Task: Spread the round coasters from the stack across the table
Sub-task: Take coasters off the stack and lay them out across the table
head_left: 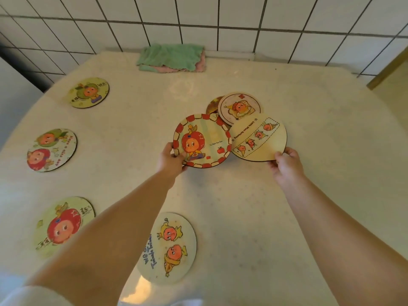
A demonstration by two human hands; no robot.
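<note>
My left hand (171,159) grips the near-left edge of a red-bordered round coaster (202,141) with an apple-headed figure. My right hand (286,162) pinches the near edge of a cream coaster (261,140) printed with a row of small figures. Both coasters are held near the table's middle, the red-bordered one overlapping the cream one's left edge. Behind them lies the rest of the stack: a pale coaster (239,108) on top of a dark one (213,104). Several coasters lie spread out: three along the left (89,92) (51,150) (64,226) and one near me (169,248).
The cream table (309,206) stands against a white tiled wall (220,18). A folded green and pink cloth (172,58) lies at the table's far edge. The table's left edge curves away beside the left coasters.
</note>
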